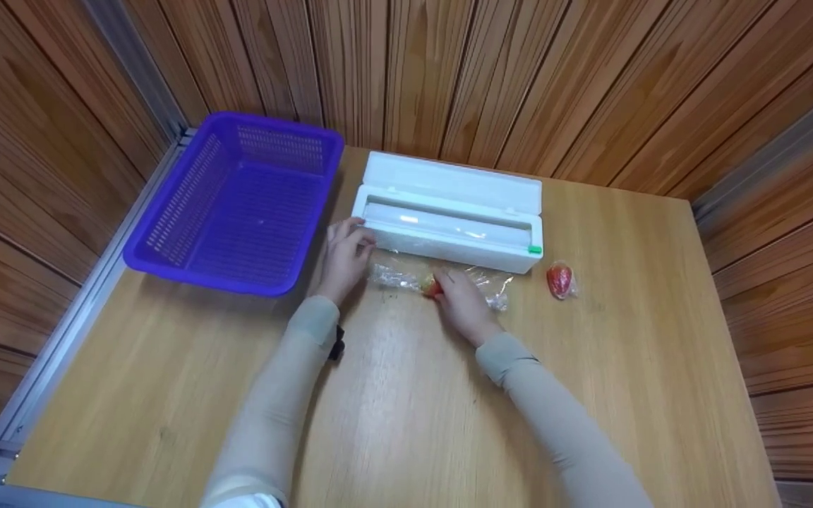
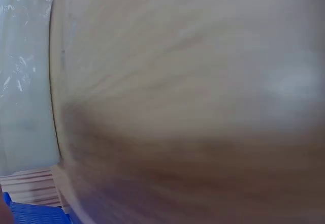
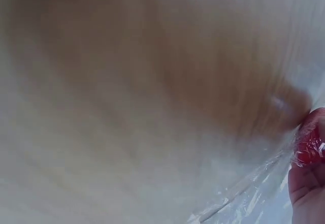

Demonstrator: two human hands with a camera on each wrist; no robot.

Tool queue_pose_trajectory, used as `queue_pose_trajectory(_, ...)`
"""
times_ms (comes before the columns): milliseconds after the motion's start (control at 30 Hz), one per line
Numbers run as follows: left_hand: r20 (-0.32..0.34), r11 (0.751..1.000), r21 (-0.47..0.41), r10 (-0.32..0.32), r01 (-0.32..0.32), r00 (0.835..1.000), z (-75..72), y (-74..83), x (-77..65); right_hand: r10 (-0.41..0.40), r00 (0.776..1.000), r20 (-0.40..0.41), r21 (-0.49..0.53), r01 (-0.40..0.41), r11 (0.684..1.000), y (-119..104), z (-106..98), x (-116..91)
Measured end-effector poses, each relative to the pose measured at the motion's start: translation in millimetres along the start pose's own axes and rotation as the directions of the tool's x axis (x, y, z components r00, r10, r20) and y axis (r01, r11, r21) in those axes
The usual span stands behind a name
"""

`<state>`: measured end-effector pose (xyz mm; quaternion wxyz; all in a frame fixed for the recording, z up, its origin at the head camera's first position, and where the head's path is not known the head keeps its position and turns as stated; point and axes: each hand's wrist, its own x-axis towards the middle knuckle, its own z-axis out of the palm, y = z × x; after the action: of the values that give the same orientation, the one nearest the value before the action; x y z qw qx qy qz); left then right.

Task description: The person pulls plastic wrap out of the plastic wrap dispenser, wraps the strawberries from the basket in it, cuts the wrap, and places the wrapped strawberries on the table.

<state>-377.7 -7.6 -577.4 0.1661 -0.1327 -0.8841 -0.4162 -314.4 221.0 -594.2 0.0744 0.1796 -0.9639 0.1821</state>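
My right hand (image 1: 464,302) grips a small red-and-yellow fruit (image 1: 432,286) with thumb and fingers, over crumpled clear plastic wrap (image 1: 398,275) on the table. In the right wrist view the fruit's red side (image 3: 309,145) shines through film at my fingertips. The wrap lies along the front of a white wrap dispenser (image 1: 449,255), whose lid is raised and whose roll (image 1: 442,221) shows inside. My left hand (image 1: 344,255) is at the dispenser's left front corner with bent fingers; I cannot tell whether they pinch the film's edge.
A purple plastic basket (image 1: 237,282) stands at the back left, close to my left forearm. Right of the dispenser lies a red fruit wrapped in film (image 1: 559,280). Wood-panelled walls (image 1: 420,77) enclose the wooden table (image 1: 406,423) at the back and sides.
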Motion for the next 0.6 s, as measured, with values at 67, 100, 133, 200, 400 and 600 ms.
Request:
queue_pose_trajectory(67,0.055,1.000,-0.015,0.016,-0.015,0.998,-2.9,2.5,-6.2,-0.002,1.000,0.003,0.016,0.002,1.000,-0.5,-1.8,-6.4)
queue_pose_trajectory(100,0.094,0.999,-0.038,0.004,0.000,0.996,-4.4,3.9,-9.5,-0.006,1.000,0.003,0.023,0.006,1.000,-0.5,-2.7,-9.3)
queue_pose_trajectory(133,0.140,0.997,-0.070,-0.016,0.027,0.990,-5.8,4.7,-13.1,-0.014,1.000,0.003,0.032,0.014,0.999,-0.8,-3.1,-12.1)
queue_pose_trajectory(200,0.245,0.979,-0.160,-0.084,0.126,0.966,-7.9,7.0,-20.1,-0.034,0.999,-0.005,0.057,0.034,0.998,-1.0,-3.6,-16.8)
queue_pose_trajectory(400,0.487,0.844,-0.366,-0.186,0.393,0.853,-10.2,16.1,-40.7,-0.101,0.995,0.010,0.083,0.100,0.991,-2.0,-6.5,-33.1)
queue_pose_trajectory(600,0.591,0.830,-0.366,-0.142,0.421,0.794,-9.8,19.8,-61.4,-0.087,0.995,0.052,0.095,0.082,0.992,-9.1,-7.3,-54.5)
